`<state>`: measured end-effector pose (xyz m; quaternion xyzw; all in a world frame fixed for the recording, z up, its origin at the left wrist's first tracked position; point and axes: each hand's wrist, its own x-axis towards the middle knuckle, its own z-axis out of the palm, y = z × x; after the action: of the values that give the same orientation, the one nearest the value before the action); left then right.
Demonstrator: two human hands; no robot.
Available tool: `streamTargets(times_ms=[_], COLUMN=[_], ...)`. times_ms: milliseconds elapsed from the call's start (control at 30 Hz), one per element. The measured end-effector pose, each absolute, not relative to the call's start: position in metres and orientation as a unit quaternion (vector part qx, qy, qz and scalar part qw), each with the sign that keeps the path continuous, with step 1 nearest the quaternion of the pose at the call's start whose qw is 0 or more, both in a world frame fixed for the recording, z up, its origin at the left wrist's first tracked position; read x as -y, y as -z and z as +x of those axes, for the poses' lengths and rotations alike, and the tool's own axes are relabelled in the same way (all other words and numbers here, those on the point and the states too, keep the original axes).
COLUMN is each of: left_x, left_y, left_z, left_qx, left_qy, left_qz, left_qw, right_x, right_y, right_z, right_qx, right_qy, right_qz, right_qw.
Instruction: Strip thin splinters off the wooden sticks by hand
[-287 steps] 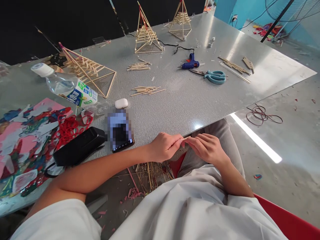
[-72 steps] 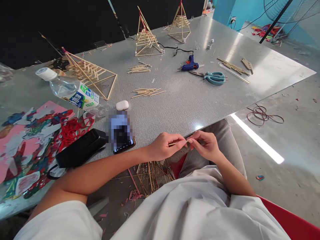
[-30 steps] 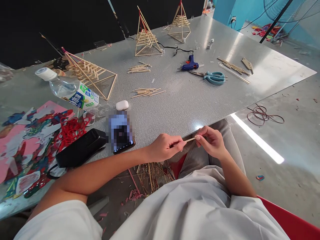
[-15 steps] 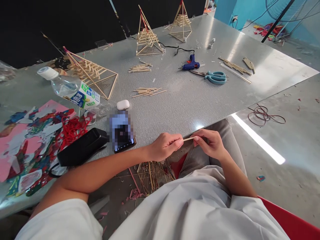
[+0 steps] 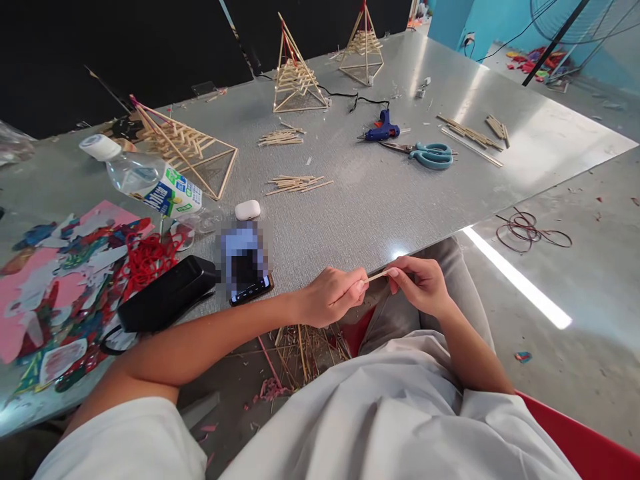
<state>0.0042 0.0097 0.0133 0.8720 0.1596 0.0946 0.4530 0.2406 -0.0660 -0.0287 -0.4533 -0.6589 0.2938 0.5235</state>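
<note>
Stick pinched between both hands

The person wears a loose, light grey-white T-shirt of plain cloth, with no print or marking in view; it falls in soft folds across the front and fills the lower middle of the head view. Its short left sleeve ends above the elbow with a plain hem, and the right sleeve likewise stops short, so both forearms are bare. Below the shirt show grey trousers of a slightly darker, warmer tone, smooth and unpatterned. The left hand and right hand carry no ring, watch, band or glove. Pale, light-coloured nails show on the right hand's fingers.
</note>
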Motion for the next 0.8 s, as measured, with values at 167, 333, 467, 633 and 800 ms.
streamTargets(times_ms=[167,333,467,633,800], left_x=[-0.0102,-0.0111,-0.0115,-0.0111,-0.0103], left_y=[-0.0122,-0.0111,-0.0092,-0.0082,-0.0082], left_z=[0.0039,0.0038,0.0041,0.003,0.0023], left_qx=[-0.14,-0.136,-0.133,-0.135,-0.15], left_qy=[-0.102,-0.107,-0.115,-0.119,-0.12], left_qz=[0.877,0.87,0.864,0.848,0.844], left_qw=[0.449,0.462,0.472,0.498,0.501], right_x=[0.0664,0.0667,0.0663,0.0629,0.0619], right_y=[0.029,0.0299,0.0325,0.0331,0.0284], right_z=[0.2395,0.2396,0.2406,0.2416,0.245], right_qx=[0.648,0.637,0.623,0.593,0.589], right_qy=[-0.305,-0.319,-0.344,-0.376,-0.374], right_qz=[-0.452,-0.451,-0.449,-0.452,-0.463], right_qw=[0.532,0.538,0.54,0.55,0.547])
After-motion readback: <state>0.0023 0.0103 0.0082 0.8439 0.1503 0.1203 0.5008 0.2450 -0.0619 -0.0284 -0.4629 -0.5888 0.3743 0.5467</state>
